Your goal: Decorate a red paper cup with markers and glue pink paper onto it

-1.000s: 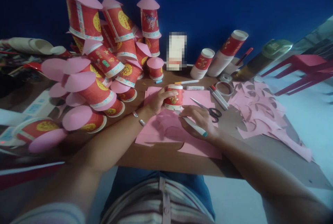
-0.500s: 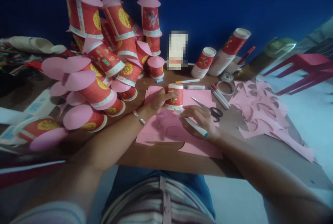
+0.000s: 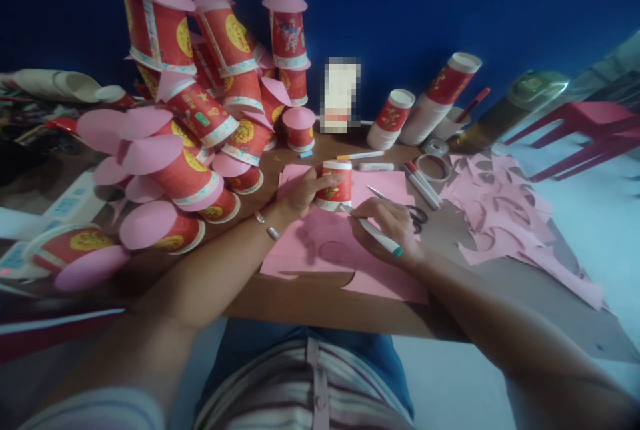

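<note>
Since your left grip (image 3: pixel 304 193) is wrapped around the left side of a red printed paper cup (image 3: pixel 342 191), thumb across its front, expect something light, thin-walled and easily dented; hold it low, near the firmer rim, and press gently. It stands, apparently mouth down, on pink paper sheets (image 3: pixel 295 250), and would probably slide on them if pushed. Just to its right, your right grip (image 3: pixel 386 222) is pinching a white marker (image 3: pixel 377 235) with a green end; whether the tip touches the cup's lower edge or stops short of it, you cannot tell. That barrel should be stiff, light and smooth, best taken near the tip, as you have it.

Along the wooden counter (image 3: pixel 310 293), on your left, cone-topped paper cups (image 3: pixel 203 110) are heaped and tilted, a pile that looks ready to topple if your forearm brushes it. Beyond your right grip lie black-handled scissors (image 3: pixel 418 217), partly hidden by it, then a tape roll (image 3: pixel 434 169), with stacked paper cups (image 3: pixel 425 113) behind and loose pink paper scraps (image 3: pixel 505 210) spread farther right. Past these, a dark blue wall (image 3: pixel 400 10) backs the counter, and a red plastic stool (image 3: pixel 595 113) stands over a pale floor (image 3: pixel 600 230).
</note>
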Demonstrator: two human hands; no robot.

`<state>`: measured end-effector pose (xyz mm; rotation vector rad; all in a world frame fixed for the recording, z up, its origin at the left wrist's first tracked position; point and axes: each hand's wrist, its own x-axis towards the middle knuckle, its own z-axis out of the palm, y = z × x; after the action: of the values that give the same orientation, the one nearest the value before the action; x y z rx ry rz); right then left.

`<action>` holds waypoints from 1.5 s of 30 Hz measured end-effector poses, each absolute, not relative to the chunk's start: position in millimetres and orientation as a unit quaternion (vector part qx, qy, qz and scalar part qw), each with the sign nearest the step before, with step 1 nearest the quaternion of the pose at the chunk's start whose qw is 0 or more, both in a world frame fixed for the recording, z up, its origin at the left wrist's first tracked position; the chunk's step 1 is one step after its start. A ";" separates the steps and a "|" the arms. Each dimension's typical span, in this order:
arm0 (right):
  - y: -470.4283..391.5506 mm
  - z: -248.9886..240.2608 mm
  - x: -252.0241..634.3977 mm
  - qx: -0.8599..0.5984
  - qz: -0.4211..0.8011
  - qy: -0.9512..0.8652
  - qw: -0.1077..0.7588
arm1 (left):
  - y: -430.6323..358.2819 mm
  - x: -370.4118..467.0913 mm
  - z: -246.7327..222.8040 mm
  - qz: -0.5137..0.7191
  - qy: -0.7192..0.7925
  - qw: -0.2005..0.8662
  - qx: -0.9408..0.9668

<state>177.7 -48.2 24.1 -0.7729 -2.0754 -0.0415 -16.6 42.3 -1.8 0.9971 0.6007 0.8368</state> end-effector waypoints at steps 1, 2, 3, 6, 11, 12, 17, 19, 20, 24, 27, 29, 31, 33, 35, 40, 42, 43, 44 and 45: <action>-48.5 24.7 177.6 -0.313 -0.017 -0.838 0.447 | 42.5 -16.6 -2.2 0.383 0.275 0.754 0.458; -48.8 25.0 177.5 -0.313 -0.018 -0.837 0.448 | 42.8 -16.6 -2.5 0.383 0.276 0.753 0.459; -48.9 25.1 177.3 -0.313 -0.019 -0.837 0.448 | 43.0 -16.7 -2.7 0.383 0.277 0.752 0.459; -48.6 24.6 176.6 -0.312 -0.022 -0.837 0.449 | 42.8 -16.9 -2.2 0.381 0.280 0.753 0.456; -47.5 24.0 176.3 -0.314 -0.018 -0.838 0.447 | 41.1 -16.4 -0.3 0.386 0.285 0.753 0.451; -47.3 23.9 176.4 -0.313 -0.017 -0.838 0.447 | 40.8 -16.3 0.0 0.387 0.285 0.752 0.450; -47.5 22.2 178.0 -0.308 0.000 -0.846 0.435 | 39.7 -16.4 1.1 0.385 0.293 0.747 0.456; -48.2 21.1 178.6 -0.308 0.012 -0.851 0.426 | 39.4 -16.6 1.7 0.385 0.296 0.744 0.460; -48.6 20.6 178.9 -0.310 0.017 -0.852 0.422 | 39.2 -16.6 2.0 0.385 0.297 0.743 0.461; -49.2 18.2 179.3 -0.318 0.026 -0.848 0.423 | 38.9 -16.8 2.4 0.383 0.298 0.742 0.462; -48.0 16.3 179.0 -0.311 0.022 -0.848 0.428 | 39.4 -16.9 1.7 0.383 0.295 0.746 0.458; -46.8 15.8 178.3 -0.309 0.016 -0.847 0.432 | 39.8 -17.0 1.0 0.386 0.295 0.745 0.456; -45.9 16.6 177.6 -0.307 0.009 -0.846 0.435 | 40.3 -17.0 0.6 0.385 0.292 0.747 0.457; -45.9 18.8 177.1 -0.308 0.000 -0.845 0.437 | 40.8 -17.0 0.2 0.382 0.285 0.750 0.459; -46.6 21.9 177.0 -0.316 -0.008 -0.843 0.435 | 41.2 -17.0 0.1 0.381 0.280 0.751 0.460; -49.7 26.6 178.2 -0.329 -0.015 -0.839 0.433 | 41.5 -17.0 0.0 0.384 0.279 0.753 0.456; -50.4 26.3 178.3 -0.322 -0.013 -0.841 0.435 | 41.5 -17.1 -0.2 0.383 0.276 0.754 0.456; -50.5 25.8 178.2 -0.317 -0.012 -0.843 0.435 | 41.4 -17.2 -0.3 0.383 0.277 0.754 0.456; -50.5 25.1 177.9 -0.312 -0.011 -0.845 0.434 | 41.3 -17.2 -0.4 0.383 0.280 0.754 0.455; -50.3 24.3 177.7 -0.308 -0.010 -0.847 0.433 | 41.2 -17.3 -0.5 0.382 0.282 0.753 0.454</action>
<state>177.7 -50.3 24.3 -0.7673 -2.1100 -0.0249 -17.3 41.2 -0.5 0.9917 0.6165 0.8346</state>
